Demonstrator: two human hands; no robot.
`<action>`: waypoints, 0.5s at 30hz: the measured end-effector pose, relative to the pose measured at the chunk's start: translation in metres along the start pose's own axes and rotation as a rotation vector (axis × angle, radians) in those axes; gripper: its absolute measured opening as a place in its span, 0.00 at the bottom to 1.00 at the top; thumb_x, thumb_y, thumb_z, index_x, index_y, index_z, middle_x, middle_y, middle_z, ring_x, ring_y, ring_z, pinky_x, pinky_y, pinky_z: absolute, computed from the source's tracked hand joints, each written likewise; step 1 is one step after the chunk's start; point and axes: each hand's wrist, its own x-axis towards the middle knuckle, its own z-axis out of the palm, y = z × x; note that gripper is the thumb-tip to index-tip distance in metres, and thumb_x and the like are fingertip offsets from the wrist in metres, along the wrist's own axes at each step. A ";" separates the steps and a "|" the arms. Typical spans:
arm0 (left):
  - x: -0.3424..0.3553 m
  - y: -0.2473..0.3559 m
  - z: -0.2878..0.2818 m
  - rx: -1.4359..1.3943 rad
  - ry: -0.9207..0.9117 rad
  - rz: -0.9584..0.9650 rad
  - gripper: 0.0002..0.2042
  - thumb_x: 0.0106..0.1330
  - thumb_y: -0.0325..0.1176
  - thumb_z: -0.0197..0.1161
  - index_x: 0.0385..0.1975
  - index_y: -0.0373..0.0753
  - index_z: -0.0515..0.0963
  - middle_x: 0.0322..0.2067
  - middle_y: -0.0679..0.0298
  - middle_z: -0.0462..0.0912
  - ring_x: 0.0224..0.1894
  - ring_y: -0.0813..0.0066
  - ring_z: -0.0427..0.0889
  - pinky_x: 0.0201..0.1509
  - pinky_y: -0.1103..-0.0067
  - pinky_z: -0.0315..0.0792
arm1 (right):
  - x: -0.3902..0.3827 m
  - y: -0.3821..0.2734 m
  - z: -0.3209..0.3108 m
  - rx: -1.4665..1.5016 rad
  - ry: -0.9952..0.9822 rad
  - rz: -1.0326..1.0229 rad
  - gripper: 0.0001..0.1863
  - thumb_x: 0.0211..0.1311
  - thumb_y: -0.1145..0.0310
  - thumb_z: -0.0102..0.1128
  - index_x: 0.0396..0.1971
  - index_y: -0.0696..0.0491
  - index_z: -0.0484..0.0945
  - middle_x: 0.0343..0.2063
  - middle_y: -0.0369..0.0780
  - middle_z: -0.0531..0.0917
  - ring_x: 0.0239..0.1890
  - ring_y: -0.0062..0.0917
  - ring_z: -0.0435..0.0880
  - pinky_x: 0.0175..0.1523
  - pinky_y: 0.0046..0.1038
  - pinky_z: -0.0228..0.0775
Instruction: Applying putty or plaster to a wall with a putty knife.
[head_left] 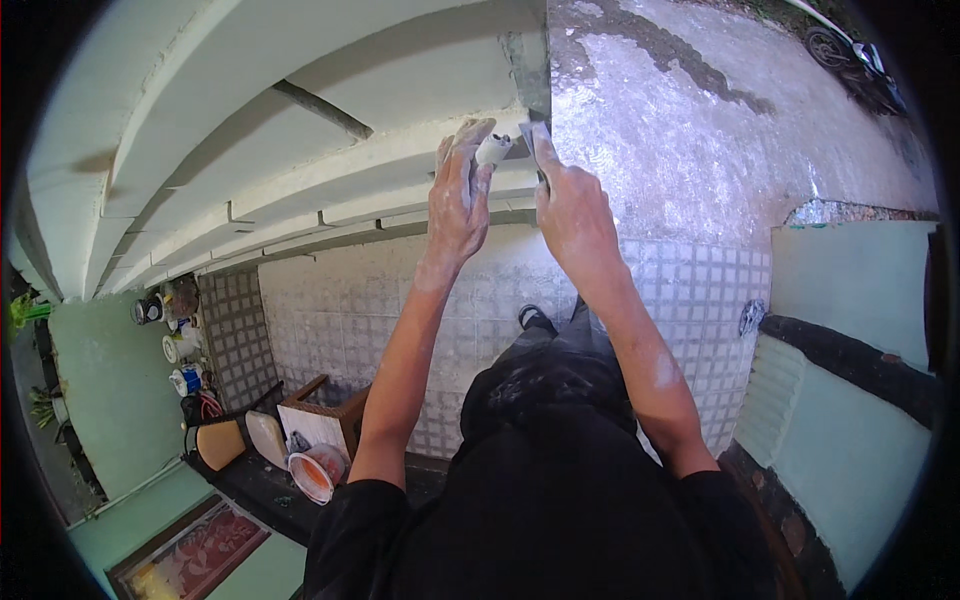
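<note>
My left hand [460,190], dusted with white, is raised beside a white ledge [390,150]. Its thumb and fingers are closed around a whitish, stubby cylindrical piece [493,150] with a dark, ragged end; the rest of it is hidden by the hand. Just to the right, my right hand [578,215] grips a scraper [533,138], its flat grey blade pointing up and away from me, close to the ledge's end. The scraper's handle is mostly covered by my fingers. The two hands are apart, with a small gap between them.
Long white mouldings [170,110] run along the left. Below lies a tiled floor [370,290], with my sandalled foot [537,317] on it. An orange bucket [317,472] and chairs [220,445] stand lower left. A motorcycle [850,60] is at the far right.
</note>
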 end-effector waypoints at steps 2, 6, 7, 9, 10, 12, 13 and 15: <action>0.000 0.002 -0.001 -0.049 0.002 -0.033 0.19 0.74 0.37 0.48 0.61 0.37 0.69 0.60 0.52 0.73 0.66 0.50 0.66 0.73 0.58 0.52 | 0.002 -0.001 0.000 -0.033 -0.014 0.018 0.29 0.63 0.77 0.50 0.66 0.53 0.65 0.31 0.58 0.81 0.36 0.54 0.84 0.42 0.49 0.77; 0.003 0.005 -0.004 -0.038 -0.009 -0.058 0.19 0.74 0.37 0.48 0.60 0.36 0.69 0.58 0.50 0.73 0.65 0.48 0.68 0.71 0.61 0.56 | 0.012 -0.011 -0.004 -0.139 -0.018 0.042 0.27 0.64 0.78 0.47 0.65 0.52 0.66 0.34 0.58 0.82 0.37 0.52 0.85 0.42 0.47 0.79; 0.001 0.005 -0.005 -0.038 -0.009 -0.057 0.19 0.74 0.37 0.48 0.60 0.36 0.69 0.58 0.50 0.73 0.65 0.48 0.68 0.71 0.61 0.56 | 0.007 -0.012 -0.004 -0.139 -0.017 0.042 0.27 0.64 0.78 0.47 0.65 0.52 0.66 0.34 0.58 0.82 0.37 0.52 0.85 0.42 0.47 0.79; -0.001 0.004 -0.006 -0.055 -0.031 -0.062 0.20 0.74 0.39 0.48 0.60 0.36 0.69 0.58 0.49 0.74 0.63 0.47 0.69 0.69 0.62 0.58 | -0.004 -0.014 -0.006 -0.147 -0.057 0.067 0.27 0.64 0.78 0.46 0.64 0.53 0.66 0.35 0.58 0.82 0.38 0.52 0.85 0.42 0.46 0.79; 0.000 0.003 -0.006 -0.054 -0.026 -0.060 0.20 0.74 0.39 0.48 0.60 0.36 0.69 0.58 0.49 0.74 0.63 0.47 0.69 0.69 0.62 0.58 | -0.001 -0.014 -0.006 -0.148 -0.054 0.062 0.27 0.64 0.78 0.46 0.64 0.53 0.66 0.35 0.58 0.82 0.38 0.52 0.85 0.42 0.46 0.79; -0.001 0.002 -0.006 -0.050 -0.016 -0.050 0.19 0.73 0.37 0.50 0.59 0.36 0.70 0.57 0.49 0.75 0.62 0.47 0.70 0.67 0.62 0.62 | 0.003 -0.014 -0.009 -0.156 -0.095 0.059 0.28 0.63 0.78 0.47 0.65 0.53 0.65 0.35 0.58 0.82 0.38 0.52 0.85 0.43 0.46 0.79; -0.001 0.004 -0.006 -0.054 -0.022 -0.049 0.19 0.73 0.37 0.50 0.59 0.36 0.70 0.57 0.49 0.75 0.62 0.47 0.70 0.67 0.62 0.62 | 0.006 -0.013 -0.007 -0.157 -0.094 0.066 0.28 0.63 0.78 0.47 0.65 0.53 0.65 0.35 0.58 0.82 0.38 0.52 0.85 0.43 0.46 0.79; 0.002 0.009 -0.006 -0.077 0.010 -0.058 0.17 0.71 0.33 0.53 0.58 0.35 0.71 0.56 0.48 0.76 0.60 0.48 0.73 0.64 0.62 0.66 | 0.014 -0.011 -0.003 -0.145 -0.059 0.074 0.29 0.63 0.77 0.47 0.66 0.51 0.64 0.35 0.58 0.82 0.39 0.53 0.84 0.44 0.46 0.79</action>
